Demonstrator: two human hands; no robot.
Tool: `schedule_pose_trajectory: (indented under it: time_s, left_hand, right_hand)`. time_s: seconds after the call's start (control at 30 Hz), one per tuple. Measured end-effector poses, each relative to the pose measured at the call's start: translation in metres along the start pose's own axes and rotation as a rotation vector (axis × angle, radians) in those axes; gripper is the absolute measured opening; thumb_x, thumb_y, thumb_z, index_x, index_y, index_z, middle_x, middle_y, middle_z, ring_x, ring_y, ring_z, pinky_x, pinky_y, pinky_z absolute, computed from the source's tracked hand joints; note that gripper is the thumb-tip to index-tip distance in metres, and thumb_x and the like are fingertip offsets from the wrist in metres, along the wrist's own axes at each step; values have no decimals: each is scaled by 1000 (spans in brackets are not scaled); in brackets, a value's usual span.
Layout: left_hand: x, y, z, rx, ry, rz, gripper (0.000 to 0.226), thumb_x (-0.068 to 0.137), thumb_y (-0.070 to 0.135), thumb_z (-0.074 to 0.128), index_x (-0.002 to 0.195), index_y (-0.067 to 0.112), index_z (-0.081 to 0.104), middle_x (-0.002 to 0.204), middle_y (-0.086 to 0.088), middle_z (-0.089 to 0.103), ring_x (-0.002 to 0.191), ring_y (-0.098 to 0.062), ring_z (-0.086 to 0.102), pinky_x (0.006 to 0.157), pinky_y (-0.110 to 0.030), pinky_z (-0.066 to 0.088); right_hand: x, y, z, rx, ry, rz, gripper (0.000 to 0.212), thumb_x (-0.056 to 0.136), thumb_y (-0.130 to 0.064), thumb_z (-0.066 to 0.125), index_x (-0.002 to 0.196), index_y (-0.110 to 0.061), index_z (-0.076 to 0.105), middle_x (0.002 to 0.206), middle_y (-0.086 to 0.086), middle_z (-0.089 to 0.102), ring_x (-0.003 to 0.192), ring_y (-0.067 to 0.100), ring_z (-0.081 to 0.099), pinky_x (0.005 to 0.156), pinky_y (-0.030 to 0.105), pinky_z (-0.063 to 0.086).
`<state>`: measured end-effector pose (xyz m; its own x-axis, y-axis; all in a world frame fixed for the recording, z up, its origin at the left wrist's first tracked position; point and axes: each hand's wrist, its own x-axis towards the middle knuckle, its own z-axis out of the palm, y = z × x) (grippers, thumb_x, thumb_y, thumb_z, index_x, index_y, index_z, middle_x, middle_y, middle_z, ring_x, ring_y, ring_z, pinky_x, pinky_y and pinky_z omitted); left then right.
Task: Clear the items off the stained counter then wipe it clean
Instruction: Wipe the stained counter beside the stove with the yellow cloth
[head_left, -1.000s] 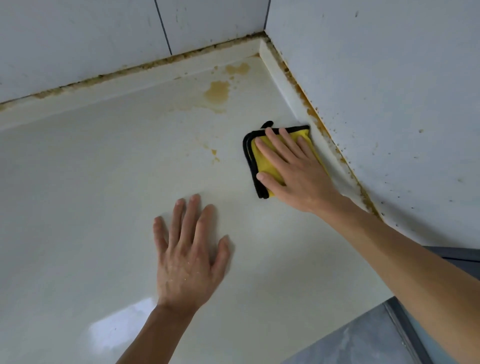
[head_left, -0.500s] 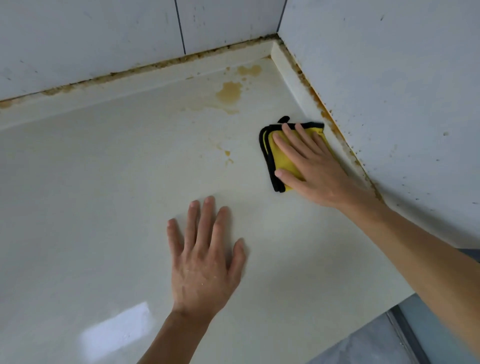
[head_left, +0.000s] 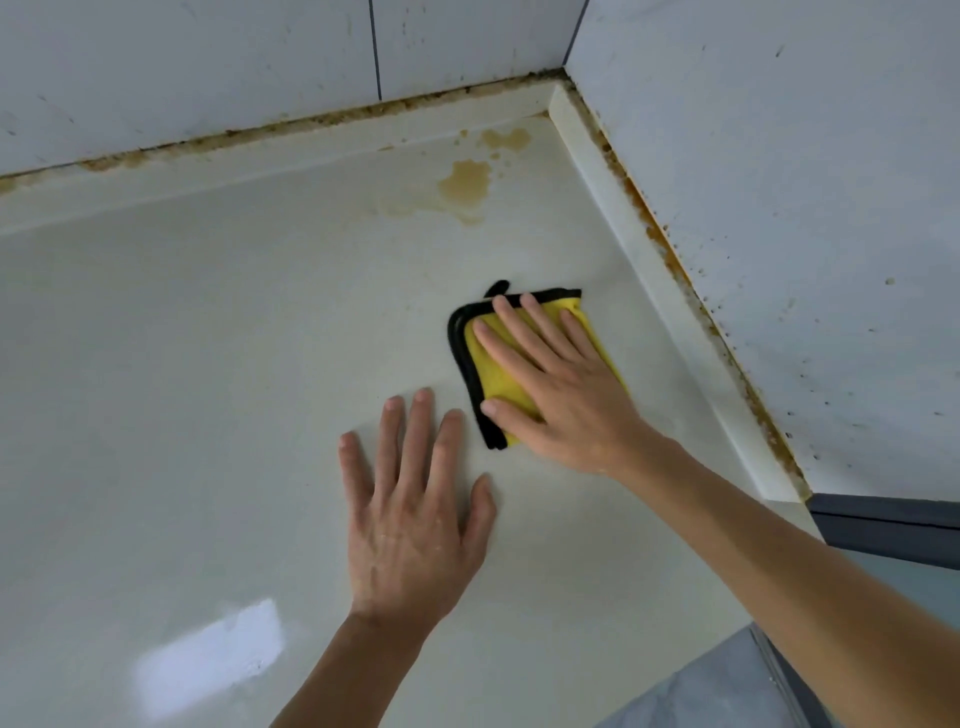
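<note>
A folded yellow cloth with a black border (head_left: 488, 382) lies flat on the cream counter (head_left: 208, 389). My right hand (head_left: 561, 395) presses down on the cloth with its fingers spread, covering most of it. Just left of the cloth, my left hand (head_left: 415, 514) rests palm-down on the bare counter with fingers apart and holds nothing. Brown stains (head_left: 465, 184) mark the counter near the back corner, beyond the cloth. The small spots seen earlier beside the cloth do not show now.
White tiled walls (head_left: 779, 182) meet at the back right corner, with brown grime (head_left: 670, 249) along the raised counter lip on both sides. A dark grey ledge (head_left: 883, 525) begins where the right wall ends. The counter's front edge is at the lower right.
My right hand has slid the cloth leftward and nearer, away from the right wall and over the small spots. My left hand stays flat on the counter. The view has shifted.
</note>
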<state>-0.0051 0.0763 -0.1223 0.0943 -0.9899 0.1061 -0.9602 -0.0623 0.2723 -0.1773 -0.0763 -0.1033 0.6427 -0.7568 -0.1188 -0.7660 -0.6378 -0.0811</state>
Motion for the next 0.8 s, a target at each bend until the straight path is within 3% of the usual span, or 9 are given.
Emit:
schedule_pose_trajectory:
  time_s: [0.1,0.23,0.33,0.47,0.63,0.8]
  left_hand:
    - [1,1,0,-7,-11,-1,63,102,51,49,153,15,49,172,-12,33,162,-36,26,127,-68,16]
    - [1,3,-1,-12,-25,-12,62,100,49,54,152,15,49,170,-14,34,161,-37,27,126,-68,17]
    - [1,2,-3,-34,-25,-23,61,100,49,55,151,16,52,166,-17,37,159,-38,30,126,-67,19]
    - [2,5,-4,-29,-13,-77,62,100,48,56,152,16,54,165,-15,41,159,-38,30,127,-67,20]
    - [-4,3,-2,-19,0,-25,62,98,47,58,151,16,55,162,-10,47,161,-38,29,127,-68,20]
    - [1,4,-3,-38,0,-131,64,96,52,58,152,21,53,170,-15,35,161,-39,25,127,-66,20]
  right_hand:
    - [10,15,-5,7,-18,81,76,103,-67,28,167,-34,5,176,-5,-4,162,20,-7,130,53,8]
    - [93,-5,-17,49,-7,171,74,104,-64,24,167,-32,3,176,-1,-6,162,23,-8,130,51,1]
    - [130,-43,-15,30,11,44,75,103,-64,25,168,-30,8,176,2,-1,162,26,-3,130,53,3]
    - [103,-45,-8,8,19,-216,75,103,-64,29,167,-30,13,176,0,3,163,25,0,130,52,7]
    - [74,-20,-3,14,26,-154,73,103,-64,32,167,-34,11,176,-3,1,163,22,-1,130,53,9]
    - [149,-43,-11,44,-1,-220,74,102,-67,26,167,-37,8,176,-3,-2,162,22,-4,130,50,-1]
